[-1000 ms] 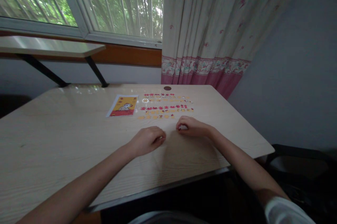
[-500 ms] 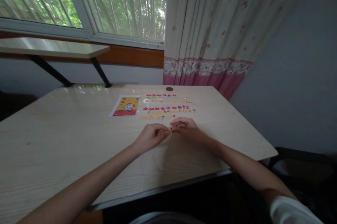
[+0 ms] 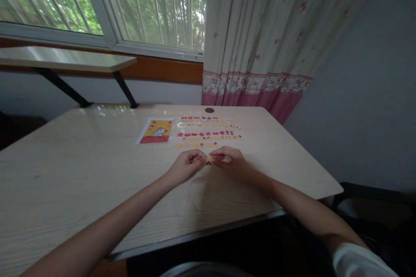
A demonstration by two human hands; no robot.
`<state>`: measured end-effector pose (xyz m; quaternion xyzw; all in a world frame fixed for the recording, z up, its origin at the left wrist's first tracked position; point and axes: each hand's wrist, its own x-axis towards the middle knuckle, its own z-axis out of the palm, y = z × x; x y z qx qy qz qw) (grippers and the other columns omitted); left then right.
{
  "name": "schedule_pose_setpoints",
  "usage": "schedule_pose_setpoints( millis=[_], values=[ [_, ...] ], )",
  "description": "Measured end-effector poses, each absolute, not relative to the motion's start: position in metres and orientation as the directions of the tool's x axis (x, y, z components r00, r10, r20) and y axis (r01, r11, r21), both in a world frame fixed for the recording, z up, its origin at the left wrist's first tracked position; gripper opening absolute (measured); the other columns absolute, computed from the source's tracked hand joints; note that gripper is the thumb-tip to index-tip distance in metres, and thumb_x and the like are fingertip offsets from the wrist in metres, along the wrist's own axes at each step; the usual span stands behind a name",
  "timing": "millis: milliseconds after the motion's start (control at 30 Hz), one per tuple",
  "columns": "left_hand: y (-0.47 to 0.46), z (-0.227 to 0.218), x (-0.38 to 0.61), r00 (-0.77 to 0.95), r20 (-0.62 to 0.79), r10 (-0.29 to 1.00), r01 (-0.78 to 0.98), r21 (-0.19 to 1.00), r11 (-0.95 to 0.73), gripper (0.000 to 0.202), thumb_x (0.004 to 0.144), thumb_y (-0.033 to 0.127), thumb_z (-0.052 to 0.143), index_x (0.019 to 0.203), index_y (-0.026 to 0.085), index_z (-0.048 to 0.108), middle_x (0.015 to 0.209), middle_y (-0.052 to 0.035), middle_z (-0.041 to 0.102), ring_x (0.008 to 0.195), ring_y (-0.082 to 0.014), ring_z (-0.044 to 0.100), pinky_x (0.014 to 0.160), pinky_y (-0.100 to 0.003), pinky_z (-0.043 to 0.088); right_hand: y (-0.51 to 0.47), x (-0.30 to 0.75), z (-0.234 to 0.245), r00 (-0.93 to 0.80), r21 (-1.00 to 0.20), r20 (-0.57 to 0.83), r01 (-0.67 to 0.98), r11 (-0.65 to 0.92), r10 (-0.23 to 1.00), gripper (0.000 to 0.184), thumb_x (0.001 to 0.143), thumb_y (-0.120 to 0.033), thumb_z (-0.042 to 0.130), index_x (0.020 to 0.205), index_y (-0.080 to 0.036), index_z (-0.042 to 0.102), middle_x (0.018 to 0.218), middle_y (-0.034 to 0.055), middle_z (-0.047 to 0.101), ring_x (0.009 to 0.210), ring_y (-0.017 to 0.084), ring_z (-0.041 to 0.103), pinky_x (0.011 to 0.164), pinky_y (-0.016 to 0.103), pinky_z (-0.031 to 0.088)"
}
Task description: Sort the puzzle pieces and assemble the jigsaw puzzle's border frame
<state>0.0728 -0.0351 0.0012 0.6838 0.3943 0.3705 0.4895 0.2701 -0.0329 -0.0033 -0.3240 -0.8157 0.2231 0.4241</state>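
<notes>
My left hand [image 3: 186,165] and my right hand [image 3: 229,159] meet fingertip to fingertip just above the pale wooden table [image 3: 81,181]. Both are closed in a pinch on a small yellow and red puzzle piece [image 3: 209,159] held between them. Just beyond the hands lie several rows of loose red and yellow puzzle pieces [image 3: 208,131]. To their left lies a yellow and red picture card [image 3: 155,130] showing a white animal.
A small dark round cap [image 3: 209,110] sits in the table near its far edge. A floral curtain [image 3: 266,38] hangs behind, next to a window [image 3: 130,4]. A second table top [image 3: 65,58] stands at the left under the window. A dark chair [image 3: 373,207] is at the right.
My hands have come together from apart, and a small puzzle piece now shows between their fingertips. Both moved slightly away from me, toward the rows of pieces.
</notes>
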Motion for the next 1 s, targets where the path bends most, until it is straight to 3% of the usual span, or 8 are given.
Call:
schedule_pose_setpoints(
  millis=[100,200,500,767,1000],
  values=[
    [-0.034,-0.002,0.071,0.441,0.109,0.891,0.173,0.964,-0.204,0.024,0.075,0.036,0.054,0.069,0.013,0.056,0.064,-0.0007,0.058,0.057,-0.0101,0.048,0.055,-0.022,0.035,-0.033,0.273,-0.001,-0.504,-0.469,0.638,0.344,0.813,0.581,0.016,0.081,-0.027,0.058,0.093,-0.02,0.065,0.078,0.0039,0.066,0.07,0.011,0.058,0.064,0.023,0.048],
    [-0.034,-0.004,0.071,0.465,0.091,0.88,0.173,0.966,-0.191,0.024,0.075,0.036,0.055,0.071,0.012,0.058,0.067,-0.002,0.06,0.06,-0.0111,0.05,0.058,-0.023,0.037,-0.035,0.276,0.003,-0.588,-0.349,0.629,0.371,0.861,0.508,0.014,0.083,-0.026,0.055,0.093,-0.022,0.064,0.08,0.0033,0.066,0.075,0.013,0.057,0.067,0.025,0.046],
    [-0.036,-0.003,0.067,0.48,0.082,0.874,0.282,0.928,-0.242,0.029,0.079,0.04,0.051,0.081,0.012,0.059,0.069,-0.001,0.058,0.056,-0.0097,0.046,0.053,-0.022,0.035,-0.033,0.287,0.012,-0.654,-0.159,0.619,0.438,0.885,0.434,0.011,0.08,-0.026,0.055,0.087,-0.022,0.062,0.076,0.0013,0.066,0.071,0.013,0.057,0.068,0.028,0.04],
    [-0.04,0.003,0.05,0.587,0.189,0.788,0.504,0.676,-0.538,0.021,0.083,0.028,0.044,0.083,0.015,0.061,0.069,-0.0012,0.058,0.06,-0.0111,0.049,0.056,-0.021,0.038,-0.013,0.318,0.001,-0.516,-0.254,0.651,0.542,0.801,0.556,0.012,0.077,-0.028,0.06,0.084,-0.019,0.061,0.074,0.0038,0.065,0.072,0.015,0.057,0.071,0.029,0.042],
    [-0.04,0.003,0.045,0.643,0.2,0.739,0.506,0.613,-0.606,0.019,0.083,0.022,0.044,0.09,0.016,0.062,0.079,-0.0032,0.062,0.067,-0.0123,0.054,0.062,-0.022,0.041,-0.006,0.318,-0.014,-0.496,-0.458,0.356,0.646,0.611,0.792,0.011,0.075,-0.028,0.063,0.081,-0.019,0.064,0.075,0.0025,0.063,0.073,0.014,0.056,0.071,0.027,0.042]
  ],
)
